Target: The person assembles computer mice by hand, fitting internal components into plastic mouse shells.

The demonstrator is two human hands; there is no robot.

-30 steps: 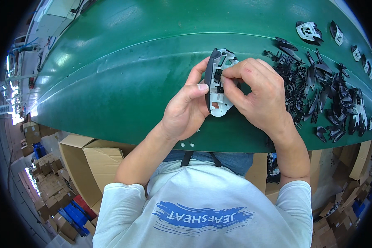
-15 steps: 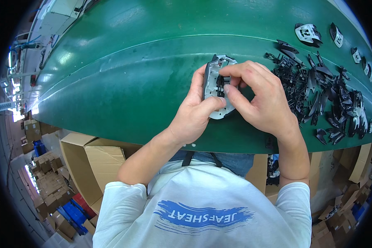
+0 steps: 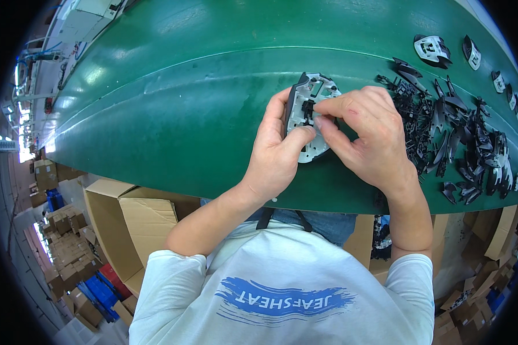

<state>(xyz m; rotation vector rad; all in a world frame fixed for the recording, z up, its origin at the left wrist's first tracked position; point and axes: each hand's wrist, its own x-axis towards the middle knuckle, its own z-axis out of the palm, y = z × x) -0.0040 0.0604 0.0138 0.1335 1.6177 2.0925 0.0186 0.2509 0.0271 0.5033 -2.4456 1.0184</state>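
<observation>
Left hand (image 3: 275, 154) shifted thumb inward, plastic shell (image 3: 298, 115), white, curved

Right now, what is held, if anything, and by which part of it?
The left hand holds the black-and-white shell by its left side. It cannot be told whether the right hand holds the black piece inside.

**Cartons around a green table**

The green table (image 3: 172, 126) spans the scene. At its near left edge sits an open cardboard box (image 3: 106, 213). Farther left, brown cartons (image 3: 72, 233) are stacked on the floor; nearer are blue crates (image 3: 101, 296) beside a red crate (image 3: 115, 279). A pale cabinet (image 3: 92, 20) stands far left, and loose boxes (image 3: 477, 296) crowd the near right.
</observation>
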